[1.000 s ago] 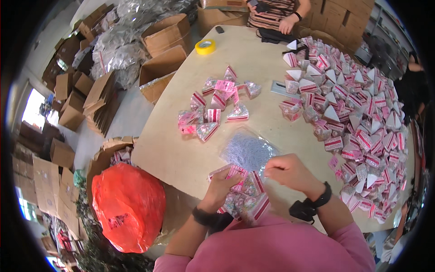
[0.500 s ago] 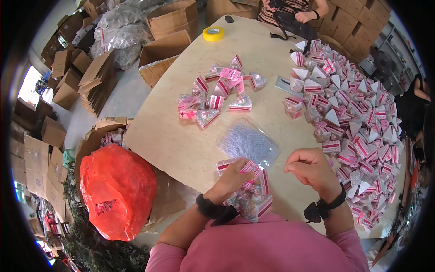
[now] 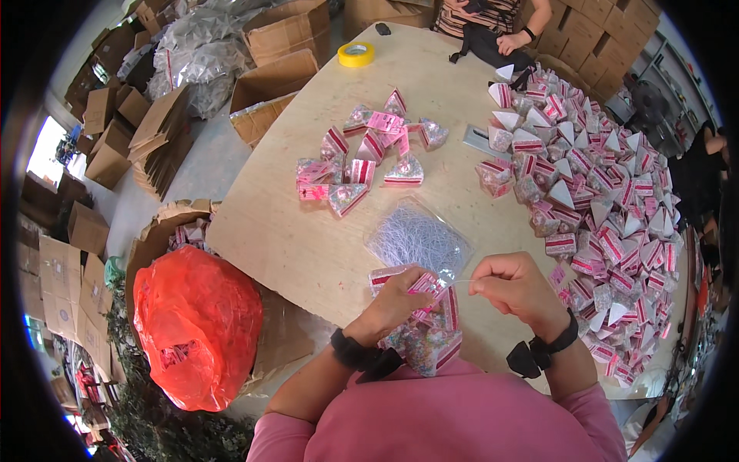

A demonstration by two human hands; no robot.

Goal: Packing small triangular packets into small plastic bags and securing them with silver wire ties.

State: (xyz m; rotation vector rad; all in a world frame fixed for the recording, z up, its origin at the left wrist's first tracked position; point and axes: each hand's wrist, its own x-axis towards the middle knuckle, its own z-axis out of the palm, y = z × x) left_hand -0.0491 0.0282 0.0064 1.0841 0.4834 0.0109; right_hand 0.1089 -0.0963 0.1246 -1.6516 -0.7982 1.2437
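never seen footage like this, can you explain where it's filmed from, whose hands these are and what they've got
These are the bare left hand and right hand of a person, not a machine. A wide fisheye camera on their head looks down, bending straight edges. The left hand holds a bunch of clear packets with pink and white striped sides; the right hand pinches a thin whitish strand. On the pale tan table lie a clear plastic bag of whitish strands, a small cluster of similar packets, a larger heap of them at the right, and a round yellow tape roll.
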